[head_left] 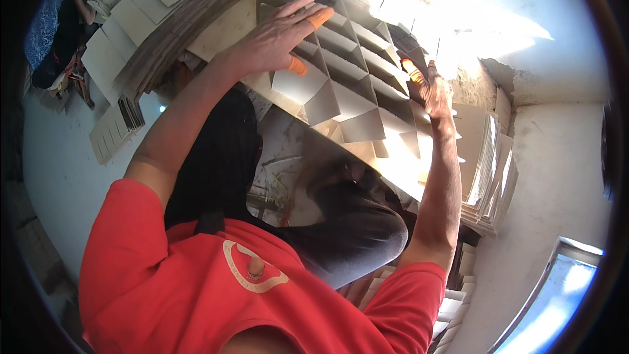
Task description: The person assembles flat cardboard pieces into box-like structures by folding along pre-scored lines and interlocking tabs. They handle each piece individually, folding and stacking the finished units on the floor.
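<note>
A grid of interlocked cardboard dividers [357, 95] stands on a wooden board in front of me, its strips crossing to form several cells. My left hand [278, 36] is over the grid's far left part, fingers stretched out, with orange covers on the thumb and a finger. At the grid's right end is my right hand [435, 92], with orange bands on its digits. Its thumb and a finger point away from me, apart, next to the edge of the strips; the other fingers are partly hidden. Nothing shows gripped in either hand.
Long rows of stacked cardboard strips [190, 23] lie at the far left. A slotted cardboard bundle [116, 130] lies below them. More cardboard sheets [481, 157] stand at the right by the wall. Another person's patterned sleeve [44, 23] shows at the upper left. Bright sunlight washes out the far right.
</note>
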Available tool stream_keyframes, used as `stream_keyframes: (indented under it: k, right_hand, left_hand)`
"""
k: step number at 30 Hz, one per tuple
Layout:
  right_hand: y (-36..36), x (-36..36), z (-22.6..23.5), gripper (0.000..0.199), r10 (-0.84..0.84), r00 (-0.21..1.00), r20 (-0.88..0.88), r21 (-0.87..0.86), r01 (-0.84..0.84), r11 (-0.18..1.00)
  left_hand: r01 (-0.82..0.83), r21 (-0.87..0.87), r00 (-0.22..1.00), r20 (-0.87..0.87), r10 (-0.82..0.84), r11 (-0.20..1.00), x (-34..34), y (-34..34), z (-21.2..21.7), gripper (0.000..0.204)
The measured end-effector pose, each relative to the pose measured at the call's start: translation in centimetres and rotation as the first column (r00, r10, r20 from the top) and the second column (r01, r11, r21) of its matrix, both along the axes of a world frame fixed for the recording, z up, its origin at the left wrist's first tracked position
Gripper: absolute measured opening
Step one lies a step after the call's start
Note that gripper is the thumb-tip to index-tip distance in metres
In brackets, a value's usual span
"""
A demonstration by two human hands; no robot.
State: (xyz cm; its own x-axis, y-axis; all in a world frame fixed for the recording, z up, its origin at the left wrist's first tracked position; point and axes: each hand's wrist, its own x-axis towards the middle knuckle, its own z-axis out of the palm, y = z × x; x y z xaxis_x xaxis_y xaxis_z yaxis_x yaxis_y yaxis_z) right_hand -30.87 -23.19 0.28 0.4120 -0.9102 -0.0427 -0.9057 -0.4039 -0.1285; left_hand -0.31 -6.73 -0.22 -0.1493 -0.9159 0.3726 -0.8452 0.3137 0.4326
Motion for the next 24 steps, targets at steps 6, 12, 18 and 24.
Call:
stream_keyframes:
  k: [6,12,18,24]
  right_hand:
    - [8.3,1.6,-1.6,0.044,0.324,0.816,0.479,0.046,-0.392,0.919]
    - [7.2,0.9,-4.2,0.008,0.254,0.582,0.772,0.079,-0.485,0.871]
    - [12.7,3.5,2.0,0.014,0.176,0.982,0.068,0.078,-0.181,0.98]
    - [18.2,1.9,9.1,0.045,0.347,0.936,-0.056,-0.782,-0.257,0.568]
  left_hand:
    - [0.163,0.096,0.975,0.135,-0.175,0.982,1.7,-5.4,-1.8,0.065]
    - [0.246,0.115,0.963,0.086,-0.257,0.962,2.4,-7.1,-2.9,0.046]
    - [0.17,0.267,0.965,0.148,-0.215,0.948,1.5,-0.1,2.4,0.029]
    - [0.209,-0.45,0.886,0.463,0.027,0.868,3.0,8.0,9.4,0.034]
